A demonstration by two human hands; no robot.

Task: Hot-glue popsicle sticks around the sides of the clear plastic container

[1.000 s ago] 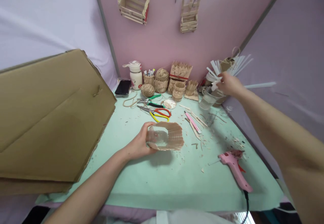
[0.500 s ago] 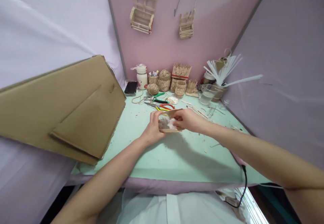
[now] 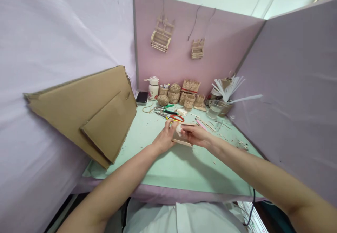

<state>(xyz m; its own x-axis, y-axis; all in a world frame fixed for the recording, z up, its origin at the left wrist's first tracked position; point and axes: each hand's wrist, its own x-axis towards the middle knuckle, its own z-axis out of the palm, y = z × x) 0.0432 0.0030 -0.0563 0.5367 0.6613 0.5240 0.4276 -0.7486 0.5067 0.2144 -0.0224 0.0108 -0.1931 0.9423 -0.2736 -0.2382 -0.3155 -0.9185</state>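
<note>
My left hand (image 3: 165, 139) is closed around the left end of a small, light wooden box-like piece (image 3: 182, 142), which it holds above the table. My right hand (image 3: 196, 134) pinches a white wad (image 3: 179, 129), tissue or cotton by its look, inside the piece. Fingers of both hands hide part of the wad and the piece's ends. Just beyond the hands lie red-and-yellow-handled pliers (image 3: 176, 118) and green-handled pliers (image 3: 168, 111).
Cardboard (image 3: 105, 113) leans at the left. Along the back stand a white bottle (image 3: 153, 88), a twine ball (image 3: 163, 100), woven-looking holders (image 3: 189, 103) and a clear cup (image 3: 214, 109). Thin sticks and scraps (image 3: 207, 125) lie to the right. Small wooden chairs (image 3: 161, 36) hang on the wall.
The camera view has tilted up, showing more of the wall top. My right hand and the white wad have shifted toward the left end of the wooden piece, near my left fingers.
</note>
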